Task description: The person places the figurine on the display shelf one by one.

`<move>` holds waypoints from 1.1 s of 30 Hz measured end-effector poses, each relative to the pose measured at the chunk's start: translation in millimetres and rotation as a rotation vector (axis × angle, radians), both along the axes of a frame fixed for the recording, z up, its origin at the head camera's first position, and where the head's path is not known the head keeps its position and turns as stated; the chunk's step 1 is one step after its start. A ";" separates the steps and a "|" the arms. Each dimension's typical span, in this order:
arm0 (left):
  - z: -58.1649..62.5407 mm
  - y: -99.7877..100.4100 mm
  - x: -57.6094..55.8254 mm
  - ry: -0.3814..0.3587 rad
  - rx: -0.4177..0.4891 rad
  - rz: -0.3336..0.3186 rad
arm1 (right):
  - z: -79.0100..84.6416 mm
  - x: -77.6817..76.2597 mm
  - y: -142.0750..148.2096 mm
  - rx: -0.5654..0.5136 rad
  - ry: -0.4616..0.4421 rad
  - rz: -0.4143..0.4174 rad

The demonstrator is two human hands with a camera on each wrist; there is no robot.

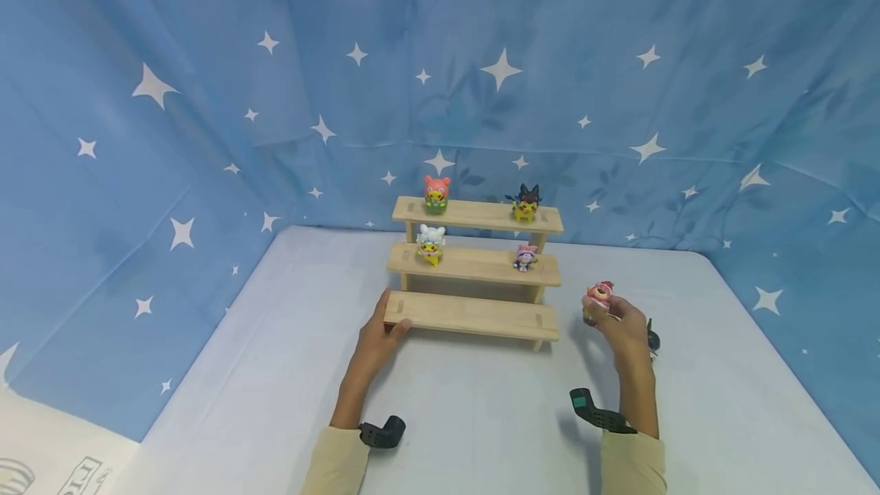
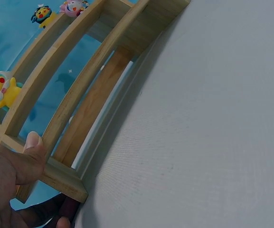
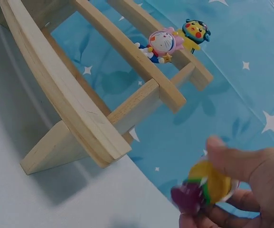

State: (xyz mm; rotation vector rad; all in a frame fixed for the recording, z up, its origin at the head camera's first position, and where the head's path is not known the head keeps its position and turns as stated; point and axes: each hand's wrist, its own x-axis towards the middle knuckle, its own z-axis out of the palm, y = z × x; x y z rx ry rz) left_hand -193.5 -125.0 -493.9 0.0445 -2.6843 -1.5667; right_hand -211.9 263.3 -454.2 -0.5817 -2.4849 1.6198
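"Counted, largest first?"

"Curtain (image 1: pixel 330 82), one, blue, white-starred. Table (image 1: pixel 474 411), one, white. Stand (image 1: pixel 474 270), one, wooden, three-tiered. Hands, two: left hand (image 1: pixel 378 336), right hand (image 1: pixel 624 325). Cameras (image 1: pixel 383 432), two, one per wrist. Figures, six: coral figure (image 1: pixel 436 195) and black-eared figure (image 1: pixel 525 203) on top tier (image 1: pixel 474 211); white figure (image 1: pixel 431 241) and pink figure (image 1: pixel 525 258) on middle tier (image 1: pixel 474 260); red figure (image 1: pixel 600 295) in hand; dark figure (image 1: pixel 651 341) on table, partly hidden by right wrist (image 1: pixel 638 388)."

"Held, and where?"

"Stand: left end of bottom tier (image 1: pixel 474 313) in left hand, thumb on top, fingers wrapped round. Red figure: at right hand's fingertips, pinched between thumb and fingers, near stand's right end, apart from it."

"In one view only?"

"Head: dark figure; red figure's hat (image 1: pixel 605 283). Left wrist: fingers curled beneath bottom tier's end. Right wrist: red figure's purple part (image 3: pixel 189 197), blurred; pink figure's gold star (image 3: pixel 166 58)."
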 end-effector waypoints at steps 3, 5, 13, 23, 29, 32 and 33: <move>0.0 -0.5 -0.7 0.003 -0.002 -0.004 | -1.4 -2.5 0.1 0.009 0.045 0.002; -0.5 -1.0 -0.8 0.014 -0.011 -0.006 | -5.1 -6.2 3.4 -0.010 0.071 0.025; -1.7 -2.6 -0.8 0.026 -0.025 -0.013 | 5.9 -4.2 -1.3 -0.049 0.113 0.136; -1.3 -0.1 -1.0 -0.013 -0.010 0.003 | -1.1 -0.9 -3.2 -0.092 0.175 0.299; -1.0 0.5 -0.9 -0.017 -0.003 0.006 | -2.1 -0.4 -6.2 -0.144 0.231 0.389; -0.6 0.6 -0.5 -0.018 0.002 0.007 | -2.7 -0.4 -8.8 -0.143 0.232 0.428; -0.6 0.7 -0.5 -0.017 0.002 0.007 | -3.1 -0.7 -9.8 -0.139 0.232 0.436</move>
